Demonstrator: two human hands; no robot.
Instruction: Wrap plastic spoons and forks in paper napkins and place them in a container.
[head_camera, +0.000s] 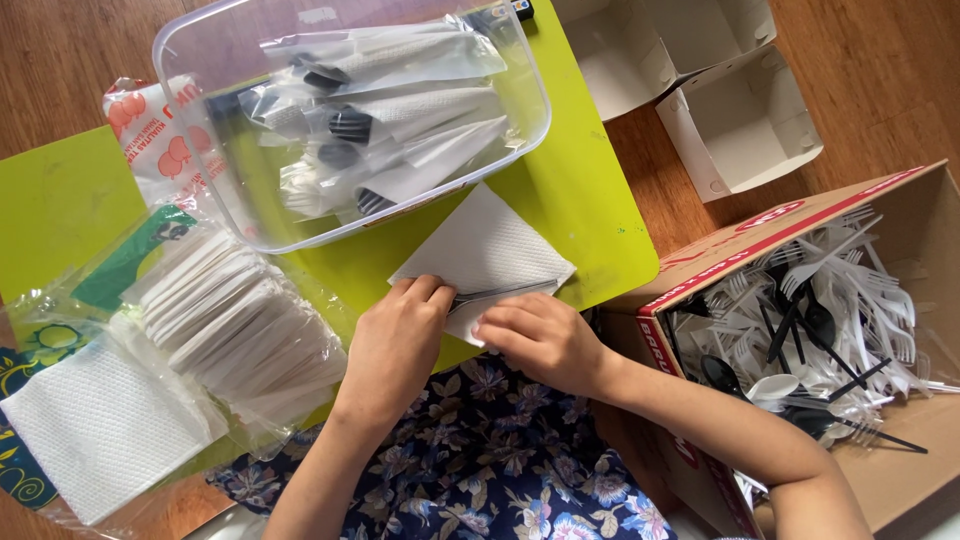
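Pressing down, your left hand (400, 335) and right hand (535, 335) both pinch the white napkin (485, 245) on the green mat (580, 190), fingers closed over its near fold. Dark cutlery (500, 294) lies crosswise between them, napkin fanning away toward the clear tub (200, 215).

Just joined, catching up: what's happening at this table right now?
A person is folding a white napkin around dark plastic cutlery on a green mat. The left hand and right hand both press on the napkin's near edge. A clear tub behind it holds finished wrapped sets. An opened pack of napkins lies to the left; a cardboard box of loose black and white cutlery sits to the right.
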